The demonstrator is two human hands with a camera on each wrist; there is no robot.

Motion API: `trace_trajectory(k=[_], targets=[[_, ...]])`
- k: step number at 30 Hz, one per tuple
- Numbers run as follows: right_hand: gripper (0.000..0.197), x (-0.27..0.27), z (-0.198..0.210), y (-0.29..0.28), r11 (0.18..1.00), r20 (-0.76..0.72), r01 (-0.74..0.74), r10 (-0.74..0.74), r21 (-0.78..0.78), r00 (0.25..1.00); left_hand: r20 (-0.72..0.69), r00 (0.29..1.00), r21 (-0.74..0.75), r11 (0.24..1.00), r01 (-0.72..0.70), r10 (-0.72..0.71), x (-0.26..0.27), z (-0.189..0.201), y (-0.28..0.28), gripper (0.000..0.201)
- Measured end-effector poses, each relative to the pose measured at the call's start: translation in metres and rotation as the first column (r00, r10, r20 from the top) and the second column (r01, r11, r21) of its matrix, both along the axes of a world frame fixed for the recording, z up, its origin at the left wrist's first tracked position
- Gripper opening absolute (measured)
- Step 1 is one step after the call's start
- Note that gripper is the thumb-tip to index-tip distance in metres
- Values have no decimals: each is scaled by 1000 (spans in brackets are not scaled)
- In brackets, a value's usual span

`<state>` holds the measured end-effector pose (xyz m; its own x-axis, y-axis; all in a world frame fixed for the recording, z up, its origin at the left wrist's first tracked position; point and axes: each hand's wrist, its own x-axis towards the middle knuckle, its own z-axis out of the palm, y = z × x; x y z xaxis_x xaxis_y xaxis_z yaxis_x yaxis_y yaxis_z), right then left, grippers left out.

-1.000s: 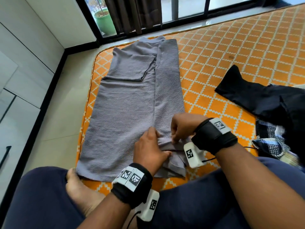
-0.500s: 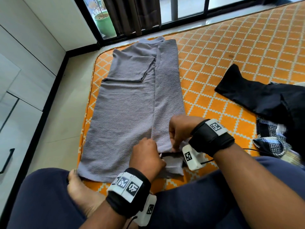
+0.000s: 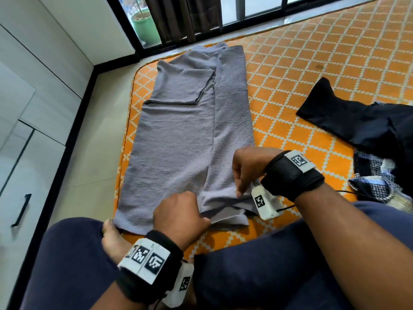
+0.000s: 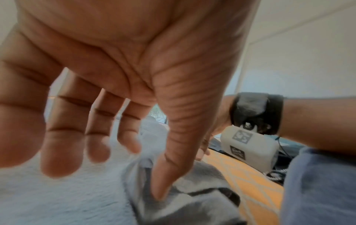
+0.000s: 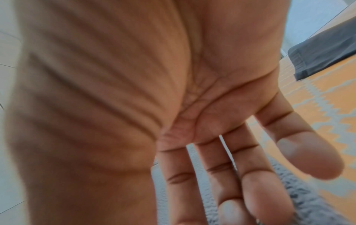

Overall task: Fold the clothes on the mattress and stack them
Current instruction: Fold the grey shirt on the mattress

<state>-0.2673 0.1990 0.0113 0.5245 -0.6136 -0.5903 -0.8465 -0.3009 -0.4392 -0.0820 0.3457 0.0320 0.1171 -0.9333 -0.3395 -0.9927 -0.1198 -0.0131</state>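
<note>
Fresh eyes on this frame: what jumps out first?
The long grey garment, its sides folded in, lies lengthwise on the orange patterned mattress. Both hands work its near hem: the left hand presses its thumb into the crumpled corner, the right hand beside it. Dark clothes wait at right.

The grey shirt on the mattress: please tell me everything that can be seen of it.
The grey shirt is of crinkly woven-looking cloth and lies flat and lengthwise on the orange patterned mattress, collar toward the window. Its right side and a sleeve are folded inward. The near hem is rumpled; the left hand has its thumb tucked into those folds, and the right hand touches the hem. A bare foot meets its near corner.
</note>
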Motion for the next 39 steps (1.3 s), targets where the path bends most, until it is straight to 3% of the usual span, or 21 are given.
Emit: trace_trajectory(k=[3,7,12,18,22,25,28,33,36,39], targets=[[44,2,-3,-2,999,-31,11,-13,-39,999,11,997,-48,996,76,-76,-19,0,-6,50],[45,3,-4,-2,999,-32,10,-11,-32,999,21,982,-65,980,188,-187,-28,-5,-18,24],[41,0,-5,-4,999,14,37,-37,-19,999,-150,968,-23,980,199,-200,-2,0,-19,11],[36,6,-5,-1,1000,48,18,-17,-25,999,-119,939,241,908,342,-322,22,10,-19,20],[36,14,-6,2,996,61,33,-28,-77,998,-187,924,52,936,348,-333,16,2,-24,31],[38,19,-7,10,995,-16,-31,29,-92,999,-156,901,188,883,430,-405,2,-11,-18,51],[40,16,-4,10,997,-85,-41,35,-60,996,-128,907,223,879,420,-401,-5,-19,-19,46],[38,-21,1,-16,978,-82,167,-178,-125,981,-182,843,2,857,515,-506,-32,-16,-26,43],[42,-44,-4,-26,947,-78,294,-306,-128,949,-135,814,30,819,573,-564,-62,-15,-32,50],[52,-46,-15,-30,920,-50,374,-381,-115,923,-76,783,95,778,621,-617,-81,-14,-38,30]])
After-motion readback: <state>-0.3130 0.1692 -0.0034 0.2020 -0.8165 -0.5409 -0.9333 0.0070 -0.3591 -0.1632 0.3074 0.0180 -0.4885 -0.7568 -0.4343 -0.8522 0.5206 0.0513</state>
